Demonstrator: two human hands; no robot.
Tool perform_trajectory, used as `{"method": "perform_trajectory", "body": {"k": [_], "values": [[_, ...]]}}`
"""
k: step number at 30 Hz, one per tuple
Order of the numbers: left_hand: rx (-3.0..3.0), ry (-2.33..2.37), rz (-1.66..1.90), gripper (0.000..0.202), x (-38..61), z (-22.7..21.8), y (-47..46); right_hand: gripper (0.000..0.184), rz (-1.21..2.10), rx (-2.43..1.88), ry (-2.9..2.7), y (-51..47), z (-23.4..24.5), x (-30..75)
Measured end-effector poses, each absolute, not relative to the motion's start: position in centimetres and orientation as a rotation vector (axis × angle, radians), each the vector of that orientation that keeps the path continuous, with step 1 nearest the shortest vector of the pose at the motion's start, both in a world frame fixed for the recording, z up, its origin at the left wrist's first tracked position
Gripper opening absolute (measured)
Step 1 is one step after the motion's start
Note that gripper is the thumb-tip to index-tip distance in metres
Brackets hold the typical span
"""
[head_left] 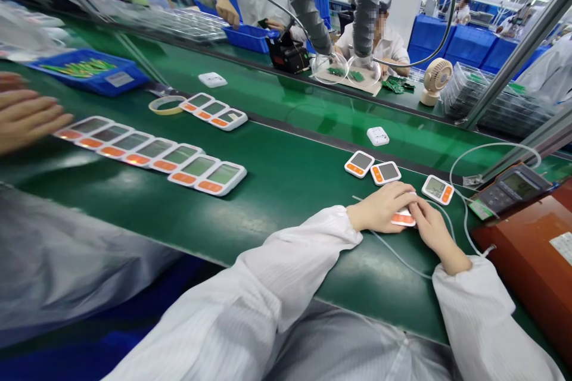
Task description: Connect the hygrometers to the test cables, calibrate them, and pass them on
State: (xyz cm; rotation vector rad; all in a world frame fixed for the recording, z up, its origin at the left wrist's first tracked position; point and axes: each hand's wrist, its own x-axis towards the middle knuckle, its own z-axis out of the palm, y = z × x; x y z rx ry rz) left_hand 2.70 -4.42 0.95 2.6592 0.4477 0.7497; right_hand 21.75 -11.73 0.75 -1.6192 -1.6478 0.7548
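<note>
My left hand curls over a small white-and-orange digital device on the green bench, covering most of its face. At its right edge, my right hand grips the same device with bent fingers. Just beyond my hands lie two similar devices with grey screens, one a white-and-orange device and the other a tilted device. To the right is another device with digits on its screen. A thin pale tube runs beneath my wrists.
A handheld meter leans by an orange-brown box at right. Leftward are a row of devices, a tape roll and a blue tray. A co-worker's hand is at far left. Co-workers sit across the conveyor.
</note>
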Motion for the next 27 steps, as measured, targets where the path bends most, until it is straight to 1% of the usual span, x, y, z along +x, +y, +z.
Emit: {"method": "perform_trajectory", "body": {"k": [3,6,8,10,12,16,20,22,24,27], "values": [[2.532,0.412,0.850,0.062,2.8,1.1,-4.6,0.047,0.911,-1.565,-1.583,-11.7,0.9,21.9],[2.177,0.566,0.981,0.081,3.3,0.8,-4.8,0.052,0.963,-1.506,-1.306,-11.5,0.8,21.8],[1.829,0.561,0.928,0.089,3.8,0.5,-5.0,0.059,0.928,-1.459,-1.121,-11.4,0.7,21.6],[1.527,0.459,0.779,0.093,4.3,0.2,-5.3,0.061,0.898,-1.426,-1.031,-11.3,0.6,21.3],[1.360,0.414,0.693,0.092,4.6,0.1,-5.4,0.058,0.880,-1.406,-1.045,-11.4,0.5,21.1],[1.272,0.508,0.689,0.076,4.3,0.4,-4.9,0.046,0.828,-1.388,-1.257,-11.8,0.6,21.0],[1.145,0.534,0.673,0.070,3.2,1.1,-3.7,0.037,0.818,-1.341,-1.516,-12.1,1.3,21.0],[1.125,0.511,0.640,0.067,2.7,1.4,-3.2,0.031,0.721,-1.385,-1.590,-12.3,1.6,20.9],[1.130,0.475,0.591,0.065,2.4,1.8,-3.1,0.030,0.598,-1.465,-1.600,-12.4,1.6,20.9],[1.126,0.443,0.559,0.068,2.2,2.0,-3.2,0.033,0.538,-1.554,-1.580,-12.5,1.4,21.1]]}}
